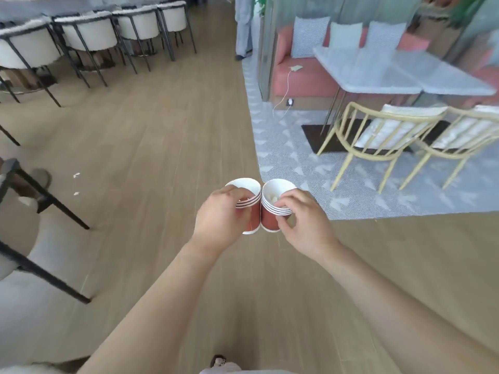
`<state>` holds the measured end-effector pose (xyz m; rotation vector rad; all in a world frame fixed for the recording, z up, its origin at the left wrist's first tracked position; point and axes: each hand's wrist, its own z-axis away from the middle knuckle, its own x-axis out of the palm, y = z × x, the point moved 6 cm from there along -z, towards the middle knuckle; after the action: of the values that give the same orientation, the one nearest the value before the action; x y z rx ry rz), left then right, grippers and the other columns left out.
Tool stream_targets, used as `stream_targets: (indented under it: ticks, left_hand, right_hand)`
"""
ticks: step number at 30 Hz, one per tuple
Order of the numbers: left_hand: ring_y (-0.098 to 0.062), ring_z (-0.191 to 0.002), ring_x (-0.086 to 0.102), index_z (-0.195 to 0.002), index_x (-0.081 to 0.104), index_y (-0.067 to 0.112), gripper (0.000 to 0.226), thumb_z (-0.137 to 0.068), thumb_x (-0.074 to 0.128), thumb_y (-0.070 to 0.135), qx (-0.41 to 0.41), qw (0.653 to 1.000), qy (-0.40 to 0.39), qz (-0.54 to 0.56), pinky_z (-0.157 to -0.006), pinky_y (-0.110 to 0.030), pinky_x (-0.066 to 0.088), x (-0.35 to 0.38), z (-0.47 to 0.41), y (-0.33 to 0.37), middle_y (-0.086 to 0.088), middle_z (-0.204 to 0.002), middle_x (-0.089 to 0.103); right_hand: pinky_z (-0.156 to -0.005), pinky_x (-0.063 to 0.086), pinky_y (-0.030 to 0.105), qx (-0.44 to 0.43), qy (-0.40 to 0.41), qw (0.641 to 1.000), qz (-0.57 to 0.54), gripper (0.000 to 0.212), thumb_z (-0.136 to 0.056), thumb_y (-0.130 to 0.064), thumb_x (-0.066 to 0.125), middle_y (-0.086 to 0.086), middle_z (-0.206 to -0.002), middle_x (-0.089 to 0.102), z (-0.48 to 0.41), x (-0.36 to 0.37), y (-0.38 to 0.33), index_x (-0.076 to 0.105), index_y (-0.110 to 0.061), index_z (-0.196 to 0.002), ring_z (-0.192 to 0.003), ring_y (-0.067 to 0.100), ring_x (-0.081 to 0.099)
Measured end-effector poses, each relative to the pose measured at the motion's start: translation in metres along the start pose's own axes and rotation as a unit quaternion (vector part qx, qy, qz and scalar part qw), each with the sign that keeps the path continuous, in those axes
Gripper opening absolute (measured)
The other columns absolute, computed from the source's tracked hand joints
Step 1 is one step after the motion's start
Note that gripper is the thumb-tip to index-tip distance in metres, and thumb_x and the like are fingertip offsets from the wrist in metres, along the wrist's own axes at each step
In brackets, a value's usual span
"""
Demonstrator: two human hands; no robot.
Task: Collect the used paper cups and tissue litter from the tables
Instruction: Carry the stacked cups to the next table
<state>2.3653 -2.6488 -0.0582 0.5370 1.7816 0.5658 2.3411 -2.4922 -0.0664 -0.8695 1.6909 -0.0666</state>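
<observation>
I stand on a wooden floor and hold two stacks of nested red-and-white paper cups side by side, their rims touching. My left hand (pixel 220 217) grips the left cup stack (pixel 249 203), whose top cup looks empty. My right hand (pixel 302 221) grips the right cup stack (pixel 272 209), thumb and fingers curled round its rims. White crumpled tissue (pixel 271 197) lies inside the top cup of the right stack. Two small white scraps (pixel 76 175) lie on the floor at the left.
White cushioned chairs with black legs (pixel 89 33) line the back left, and more stand at the near left. At the right, a marble table (pixel 378 74) stands on a grey carpet with gold-framed chairs (pixel 378 136) and a pink bench. A person's legs (pixel 244 28) stand far ahead.
</observation>
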Motion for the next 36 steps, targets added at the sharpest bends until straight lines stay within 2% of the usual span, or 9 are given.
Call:
stream_targets:
  ticks: [4, 6, 9, 11, 13, 16, 21, 28, 36]
  left_hand:
    - [-0.019, -0.09, 0.061, -0.094, 0.069, 0.026, 0.02, -0.081, 0.057, 0.015, 0.041, 0.998, -0.04, 0.024, -0.07, -0.034, 0.051, 0.011, -0.035, 0.002, 0.005, -0.097, 0.068]
    - [-0.016, -0.085, 0.061, -0.092, 0.068, 0.027, 0.021, -0.08, 0.057, 0.013, 0.055, 0.996, -0.053, 0.038, -0.068, -0.033, 0.051, 0.014, -0.046, -0.001, 0.009, -0.092, 0.067]
    - [-0.014, -0.084, 0.061, -0.091, 0.067, 0.028, 0.022, -0.08, 0.057, 0.013, 0.058, 0.995, -0.062, 0.052, -0.069, -0.033, 0.051, 0.009, -0.057, -0.015, 0.01, -0.091, 0.067]
    - [-0.016, -0.085, 0.061, -0.092, 0.067, 0.027, 0.021, -0.08, 0.057, 0.014, 0.047, 0.996, -0.058, 0.052, -0.07, -0.034, 0.051, 0.0, -0.059, -0.033, 0.009, -0.092, 0.067]
    - [-0.018, -0.085, 0.061, -0.092, 0.067, 0.026, 0.019, -0.081, 0.057, 0.014, 0.021, 0.997, -0.049, 0.047, -0.07, -0.036, 0.052, -0.015, -0.058, -0.06, 0.008, -0.094, 0.068]
    - [-0.019, -0.083, 0.061, -0.089, 0.068, 0.025, 0.018, -0.082, 0.056, 0.013, -0.034, 0.999, -0.021, 0.032, -0.069, -0.037, 0.052, -0.046, -0.052, -0.111, 0.007, -0.09, 0.068]
    - [-0.023, -0.09, 0.06, -0.095, 0.069, 0.019, 0.018, -0.083, 0.056, 0.016, -0.144, 0.988, 0.044, -0.015, -0.071, -0.036, 0.05, -0.115, -0.03, -0.202, 0.001, -0.097, 0.068]
    - [-0.023, -0.092, 0.057, -0.096, 0.067, 0.017, 0.02, -0.082, 0.055, 0.026, -0.284, 0.945, 0.134, -0.091, -0.071, -0.033, 0.047, -0.207, -0.015, -0.318, 0.0, -0.099, 0.066]
    - [-0.024, -0.09, 0.056, -0.098, 0.067, 0.02, 0.019, -0.085, 0.057, 0.03, -0.366, 0.901, 0.184, -0.144, -0.073, -0.039, 0.049, -0.278, -0.068, -0.448, 0.005, -0.099, 0.065]
  right_hand:
    - [-0.083, 0.043, 0.03, 0.041, 0.033, 0.998, 0.022, 0.019, -0.075, -0.001, 0.064, 0.004, -0.1, 0.062, -0.014, -0.011, 0.012, 0.065, -0.005, -0.094, -0.099, 0.026, 0.055]
    - [-0.083, 0.044, 0.031, 0.053, 0.045, 0.997, 0.032, 0.021, -0.075, -0.001, 0.063, 0.004, -0.101, 0.061, -0.019, -0.012, 0.014, 0.065, -0.005, -0.095, -0.099, 0.026, 0.055]
    - [-0.083, 0.045, 0.033, 0.06, 0.042, 0.997, 0.037, 0.021, -0.075, -0.001, 0.063, 0.004, -0.102, 0.061, -0.03, -0.003, 0.01, 0.066, -0.006, -0.095, -0.101, 0.026, 0.055]
    - [-0.083, 0.043, 0.029, 0.054, 0.036, 0.997, 0.037, 0.02, -0.075, -0.002, 0.064, 0.003, -0.101, 0.061, -0.041, 0.012, 0.0, 0.066, -0.006, -0.094, -0.1, 0.025, 0.055]
    - [-0.083, 0.041, 0.027, 0.037, 0.025, 0.999, 0.027, 0.019, -0.075, -0.002, 0.065, 0.003, -0.101, 0.062, -0.057, 0.035, -0.016, 0.066, -0.006, -0.093, -0.099, 0.025, 0.055]
    - [-0.082, 0.044, 0.031, 0.002, -0.008, 1.0, 0.003, 0.018, -0.076, -0.004, 0.064, 0.001, -0.101, 0.062, -0.085, 0.08, -0.05, 0.065, -0.008, -0.093, -0.1, 0.024, 0.055]
    - [-0.081, 0.036, 0.019, -0.082, -0.085, 0.991, -0.057, 0.018, -0.075, -0.003, 0.064, -0.001, -0.1, 0.062, -0.134, 0.166, -0.128, 0.065, -0.009, -0.092, -0.101, 0.021, 0.055]
    - [-0.085, 0.043, 0.029, -0.219, -0.172, 0.952, -0.124, 0.018, -0.074, -0.004, 0.064, -0.001, -0.1, 0.062, -0.211, 0.273, -0.245, 0.064, -0.011, -0.091, -0.1, 0.023, 0.056]
    - [-0.076, 0.037, 0.018, -0.304, -0.226, 0.906, -0.186, 0.018, -0.075, -0.006, 0.068, -0.001, -0.094, 0.062, -0.331, 0.394, -0.328, 0.066, -0.011, -0.092, -0.093, 0.02, 0.054]
